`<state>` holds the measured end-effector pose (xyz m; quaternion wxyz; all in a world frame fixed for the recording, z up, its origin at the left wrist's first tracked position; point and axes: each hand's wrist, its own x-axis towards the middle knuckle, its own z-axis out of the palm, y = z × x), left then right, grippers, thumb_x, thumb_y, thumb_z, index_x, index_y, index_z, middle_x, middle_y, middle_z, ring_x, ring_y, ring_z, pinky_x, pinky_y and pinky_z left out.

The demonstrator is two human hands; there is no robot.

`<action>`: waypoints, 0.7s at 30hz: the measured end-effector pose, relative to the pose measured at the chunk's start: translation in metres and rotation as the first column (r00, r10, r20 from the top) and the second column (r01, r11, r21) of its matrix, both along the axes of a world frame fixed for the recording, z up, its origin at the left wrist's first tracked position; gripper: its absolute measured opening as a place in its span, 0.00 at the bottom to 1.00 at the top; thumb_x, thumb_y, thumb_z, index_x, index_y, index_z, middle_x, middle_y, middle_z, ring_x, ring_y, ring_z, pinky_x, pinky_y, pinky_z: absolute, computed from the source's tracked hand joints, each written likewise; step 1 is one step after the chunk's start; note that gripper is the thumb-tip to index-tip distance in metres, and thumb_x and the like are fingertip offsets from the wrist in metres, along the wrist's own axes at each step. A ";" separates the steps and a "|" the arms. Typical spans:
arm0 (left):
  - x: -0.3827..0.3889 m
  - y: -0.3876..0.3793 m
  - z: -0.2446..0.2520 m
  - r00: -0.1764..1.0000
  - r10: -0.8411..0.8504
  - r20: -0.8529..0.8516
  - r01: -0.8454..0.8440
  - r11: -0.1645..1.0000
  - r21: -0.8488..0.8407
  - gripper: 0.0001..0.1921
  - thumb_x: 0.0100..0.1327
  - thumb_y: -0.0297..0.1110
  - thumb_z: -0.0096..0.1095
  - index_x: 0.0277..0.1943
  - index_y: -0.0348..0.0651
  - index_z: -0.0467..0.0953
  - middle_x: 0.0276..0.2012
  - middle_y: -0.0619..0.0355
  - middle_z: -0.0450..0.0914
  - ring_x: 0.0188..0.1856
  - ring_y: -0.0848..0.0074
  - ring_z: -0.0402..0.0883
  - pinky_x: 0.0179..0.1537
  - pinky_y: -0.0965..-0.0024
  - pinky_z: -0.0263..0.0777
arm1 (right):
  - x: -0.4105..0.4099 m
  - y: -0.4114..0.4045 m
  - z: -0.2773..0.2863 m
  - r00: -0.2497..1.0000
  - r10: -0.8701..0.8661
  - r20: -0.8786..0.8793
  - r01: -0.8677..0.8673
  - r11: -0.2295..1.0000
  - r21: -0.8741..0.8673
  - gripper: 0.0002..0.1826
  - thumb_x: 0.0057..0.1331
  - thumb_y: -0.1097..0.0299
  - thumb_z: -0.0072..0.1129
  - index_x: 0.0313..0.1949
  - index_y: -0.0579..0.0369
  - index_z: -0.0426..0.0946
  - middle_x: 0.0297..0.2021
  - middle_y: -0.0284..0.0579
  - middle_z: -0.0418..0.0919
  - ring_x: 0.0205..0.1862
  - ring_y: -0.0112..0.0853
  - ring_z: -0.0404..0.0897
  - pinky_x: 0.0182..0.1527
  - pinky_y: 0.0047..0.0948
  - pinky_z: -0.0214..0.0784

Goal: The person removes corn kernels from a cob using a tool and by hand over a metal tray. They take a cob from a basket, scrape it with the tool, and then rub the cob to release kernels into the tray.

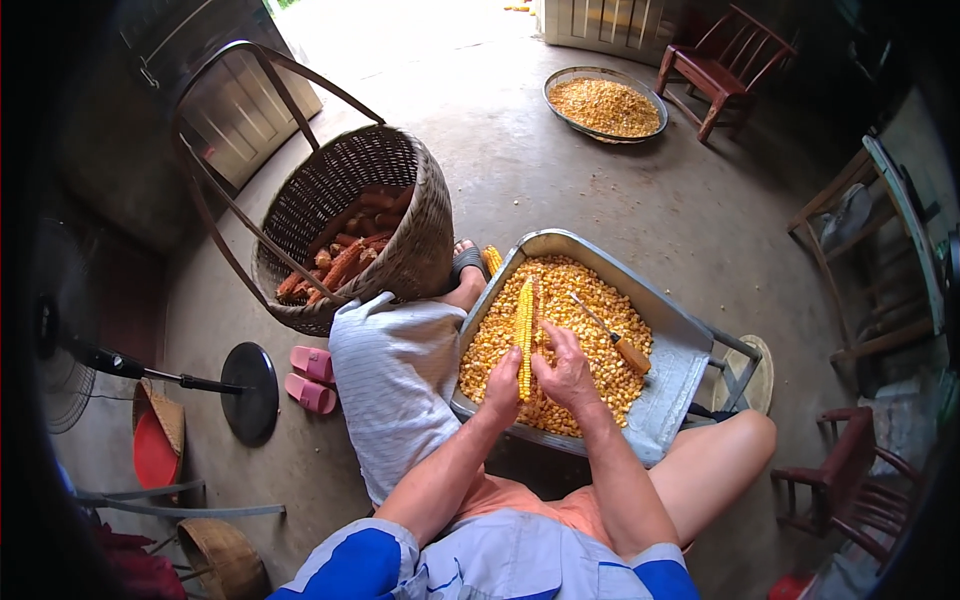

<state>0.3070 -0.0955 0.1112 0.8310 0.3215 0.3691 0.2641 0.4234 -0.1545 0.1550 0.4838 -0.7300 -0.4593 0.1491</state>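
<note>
My left hand grips the lower end of a yellow corn cob, which points away from me. A reddish strip without kernels shows along the cob's right side. My right hand is beside the cob with its fingers apart; its thumb and fingertips are at or very near the bared side. Both hands are over loose corn kernels in a scoop-shaped metal tray by my lap. On the kernels to the right rests a screwdriver-like tool with a wooden handle and a thin metal shaft.
A tall-handled wicker basket holding stripped cobs leans at my left leg. Another corn cob lies beyond the tray. Farther off are a round pan of kernels and a wooden chair. Pink slippers and a fan base stand left.
</note>
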 end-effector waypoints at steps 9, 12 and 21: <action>-0.003 0.015 -0.008 0.988 0.116 -0.106 -0.081 0.953 0.291 0.18 0.79 0.42 0.40 0.51 0.36 0.72 0.41 0.61 0.74 0.43 0.80 0.69 0.50 0.73 0.65 | -0.009 -0.012 0.005 0.984 0.172 0.042 -0.171 0.985 -0.019 0.08 0.58 0.74 0.56 0.38 0.60 0.77 0.38 0.55 0.77 0.41 0.49 0.79 0.47 0.42 0.74; -0.003 0.018 -0.007 0.986 0.160 -0.047 -0.149 0.972 0.180 0.18 0.78 0.43 0.41 0.53 0.36 0.72 0.43 0.59 0.76 0.45 0.78 0.73 0.51 0.71 0.67 | 0.002 -0.018 -0.008 0.983 0.184 0.010 -0.179 0.965 -0.194 0.10 0.57 0.74 0.56 0.39 0.61 0.77 0.39 0.57 0.77 0.42 0.51 0.79 0.47 0.42 0.74; -0.002 0.001 0.033 0.984 -0.156 0.091 0.159 0.987 -0.022 0.19 0.77 0.46 0.42 0.55 0.40 0.69 0.40 0.52 0.80 0.32 0.70 0.83 0.33 0.67 0.80 | 0.023 -0.015 -0.009 0.721 -0.133 -0.680 0.033 0.987 -0.157 0.34 0.68 0.49 0.60 0.58 0.69 0.68 0.46 0.54 0.80 0.49 0.33 0.79 0.52 0.30 0.71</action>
